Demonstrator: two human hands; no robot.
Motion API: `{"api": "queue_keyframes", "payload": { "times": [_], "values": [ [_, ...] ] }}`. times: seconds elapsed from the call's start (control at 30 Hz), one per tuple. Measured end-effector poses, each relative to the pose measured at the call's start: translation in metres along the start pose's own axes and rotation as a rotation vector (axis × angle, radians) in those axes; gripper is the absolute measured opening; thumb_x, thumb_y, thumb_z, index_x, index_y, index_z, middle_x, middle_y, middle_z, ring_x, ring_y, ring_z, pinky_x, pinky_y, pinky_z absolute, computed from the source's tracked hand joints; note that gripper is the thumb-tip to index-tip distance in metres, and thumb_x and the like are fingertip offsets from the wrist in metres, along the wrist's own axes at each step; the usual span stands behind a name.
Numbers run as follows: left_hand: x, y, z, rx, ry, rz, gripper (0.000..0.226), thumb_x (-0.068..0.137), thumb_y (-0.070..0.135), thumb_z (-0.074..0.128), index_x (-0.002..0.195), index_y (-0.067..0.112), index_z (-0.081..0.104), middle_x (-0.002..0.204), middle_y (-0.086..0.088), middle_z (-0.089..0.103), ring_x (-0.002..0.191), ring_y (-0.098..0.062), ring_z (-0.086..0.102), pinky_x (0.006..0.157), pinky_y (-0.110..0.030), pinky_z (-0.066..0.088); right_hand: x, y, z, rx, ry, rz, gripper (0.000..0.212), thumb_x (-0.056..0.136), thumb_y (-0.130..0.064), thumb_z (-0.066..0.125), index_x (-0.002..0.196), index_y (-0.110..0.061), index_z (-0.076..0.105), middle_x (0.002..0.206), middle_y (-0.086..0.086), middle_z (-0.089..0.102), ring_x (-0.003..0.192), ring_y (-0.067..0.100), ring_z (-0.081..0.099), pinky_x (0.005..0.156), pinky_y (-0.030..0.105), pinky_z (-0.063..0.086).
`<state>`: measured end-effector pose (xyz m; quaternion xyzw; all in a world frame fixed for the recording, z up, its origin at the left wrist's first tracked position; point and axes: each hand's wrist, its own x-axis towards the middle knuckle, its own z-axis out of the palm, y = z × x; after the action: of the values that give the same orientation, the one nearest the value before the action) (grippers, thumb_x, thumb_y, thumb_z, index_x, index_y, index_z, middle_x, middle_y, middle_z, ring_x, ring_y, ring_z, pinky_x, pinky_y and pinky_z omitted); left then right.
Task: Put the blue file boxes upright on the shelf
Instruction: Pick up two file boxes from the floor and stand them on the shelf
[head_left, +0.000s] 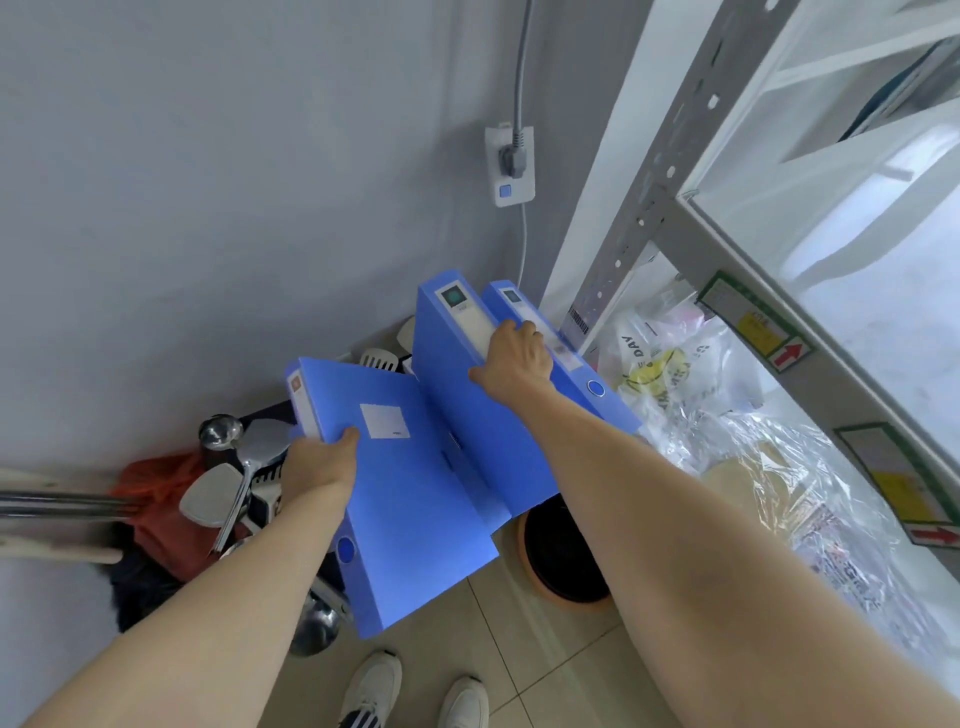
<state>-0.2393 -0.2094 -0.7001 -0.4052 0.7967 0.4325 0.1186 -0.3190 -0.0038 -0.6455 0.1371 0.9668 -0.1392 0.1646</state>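
Nearest, her forearms reach out. The left hand clamps one blue file box by its spine edge; the right hand closes over two more boxes, all held above the floor beside the shelf. Best to stand the pair first, spines outward, then add the single.

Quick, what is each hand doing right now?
Left hand: closed on one blue plastic file box.
Right hand: gripping two blue plastic file boxes held together.
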Motion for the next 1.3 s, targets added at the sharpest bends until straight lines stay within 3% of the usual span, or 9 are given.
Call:
{"api": "queue_keyframes", "payload": {
  "times": [0.23, 0.37, 0.47, 0.57, 0.67, 0.77, 0.87, 1.07, 1.3],
  "values": [
    [-0.070, 0.069, -0.036, 0.007, -0.042, 0.137, 0.040, 0.077, 0.037, 0.063, 0.093, 0.000, 0.067, 0.095, -0.018, 0.071, 0.077, -0.034, 0.067, 0.060, -0.032, 0.050, -0.064, -0.018, -0.055, 0.245, 0.026, 0.045, 0.079, 0.081, -0.029, 0.078, 0.140, -0.003, 0.032, 0.134, 0.017, 0.045, 0.114, 0.037, 0.056, 0.070, 0.038, 0.045],
    [-0.113, 0.113, -0.061, -0.067, -0.041, 0.264, 0.041, 0.076, 0.031, 0.065, 0.104, 0.001, 0.060, 0.107, -0.017, 0.067, 0.088, -0.035, 0.066, 0.068, -0.035, 0.052, -0.106, -0.027, -0.094, 0.393, 0.122, 0.100, 0.055, 0.081, -0.020, 0.072, 0.119, -0.006, 0.037, 0.082, 0.006, 0.054, 0.073, 0.030, 0.056, 0.047, 0.029, 0.032],
    [-0.145, 0.140, -0.080, -0.122, -0.018, 0.387, 0.048, 0.076, 0.029, 0.066, 0.116, 0.006, 0.054, 0.116, -0.015, 0.058, 0.092, -0.034, 0.064, 0.071, -0.036, 0.052, -0.137, -0.033, -0.121, 0.503, 0.228, 0.133, 0.047, 0.080, -0.019, 0.070, 0.109, -0.008, 0.035, 0.067, 0.001, 0.044, 0.065, 0.029, 0.052, 0.053, 0.033, 0.037],
    [-0.175, 0.160, -0.096, -0.172, -0.038, 0.513, 0.046, 0.078, 0.023, 0.065, 0.116, 0.004, 0.049, 0.098, -0.006, 0.060, 0.080, -0.026, 0.062, 0.059, -0.029, 0.044, -0.166, -0.040, -0.144, 0.629, 0.322, 0.177, 0.047, 0.079, -0.022, 0.070, 0.100, -0.014, 0.028, 0.080, 0.006, 0.055, 0.073, 0.033, 0.056, 0.060, 0.036, 0.040],
    [-0.207, 0.174, -0.114, -0.234, -0.074, 0.586, 0.034, 0.079, 0.016, 0.064, 0.106, 0.007, 0.046, 0.081, 0.000, 0.056, 0.061, -0.016, 0.052, 0.047, -0.021, 0.034, -0.195, -0.047, -0.165, 0.711, 0.424, 0.190, 0.045, 0.079, -0.023, 0.069, 0.107, -0.017, 0.033, 0.091, 0.003, 0.057, 0.075, 0.031, 0.055, 0.063, 0.034, 0.040],
    [-0.238, 0.185, -0.130, -0.297, -0.121, 0.666, 0.039, 0.078, 0.013, 0.066, 0.109, 0.003, 0.047, 0.091, -0.002, 0.060, 0.069, -0.019, 0.056, 0.053, -0.018, 0.041, -0.225, -0.054, -0.181, 0.778, 0.546, 0.188, 0.053, 0.077, -0.026, 0.072, 0.119, -0.018, 0.042, 0.108, -0.001, 0.056, 0.082, 0.024, 0.054, 0.066, 0.034, 0.043],
    [-0.267, 0.188, -0.148, -0.341, -0.185, 0.756, 0.039, 0.076, 0.009, 0.068, 0.109, 0.004, 0.047, 0.080, 0.009, 0.056, 0.065, -0.007, 0.055, 0.045, -0.002, 0.041, -0.256, -0.058, -0.189, 0.876, 0.705, 0.191, 0.060, 0.072, -0.034, 0.076, 0.122, -0.025, 0.045, 0.113, -0.007, 0.052, 0.094, 0.017, 0.057, 0.072, 0.037, 0.052],
    [-0.320, 0.184, -0.171, -0.402, -0.356, 0.963, 0.040, 0.073, 0.006, 0.070, 0.106, 0.010, 0.047, 0.083, 0.013, 0.059, 0.073, -0.002, 0.063, 0.055, -0.005, 0.049, -0.312, -0.048, -0.196, 1.032, 0.990, 0.230, 0.064, 0.072, -0.037, 0.078, 0.125, -0.038, 0.042, 0.112, -0.018, 0.046, 0.093, -0.003, 0.052, 0.075, 0.028, 0.051],
    [-0.358, 0.202, -0.145, -0.445, -0.562, 1.163, 0.045, 0.076, 0.007, 0.071, 0.116, 0.020, 0.052, 0.091, 0.025, 0.058, 0.081, 0.011, 0.063, 0.063, 0.000, 0.049, -0.314, -0.015, -0.215, 1.121, 1.295, 0.268, 0.070, 0.074, -0.033, 0.083, 0.131, -0.036, 0.044, 0.114, -0.020, 0.045, 0.105, -0.008, 0.050, 0.075, 0.019, 0.051]
  ]
}}
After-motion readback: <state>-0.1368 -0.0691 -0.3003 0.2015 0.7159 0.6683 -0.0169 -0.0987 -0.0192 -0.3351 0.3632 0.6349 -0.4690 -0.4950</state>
